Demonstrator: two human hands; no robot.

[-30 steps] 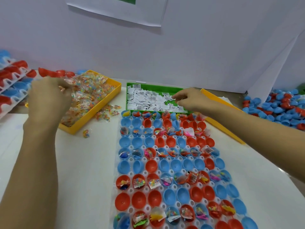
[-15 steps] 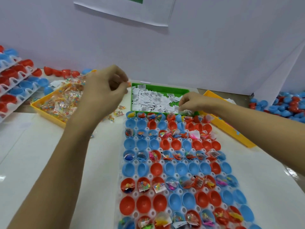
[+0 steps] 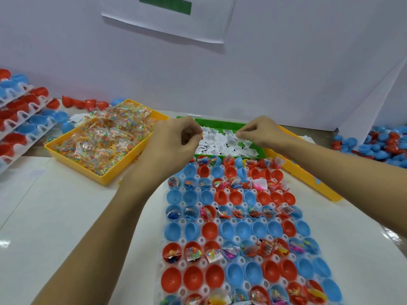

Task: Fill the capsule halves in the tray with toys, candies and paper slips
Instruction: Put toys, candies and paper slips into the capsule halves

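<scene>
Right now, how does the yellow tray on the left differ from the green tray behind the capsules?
The yellow tray holds clear packets of colourful candy; the green tray holds small white printed paper slips. The yellow tray lies off to the left at an angle; the green tray lies straight ahead, under both hands. Both are shallow open plastic trays on the white table.

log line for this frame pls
left hand: curled, contents unclear | right hand: pinching at paper slips in green tray | capsule tray: partly filled

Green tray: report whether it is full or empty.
Partly full: white paper slips cover much of the green tray, though bare green floor shows at its right.
</scene>
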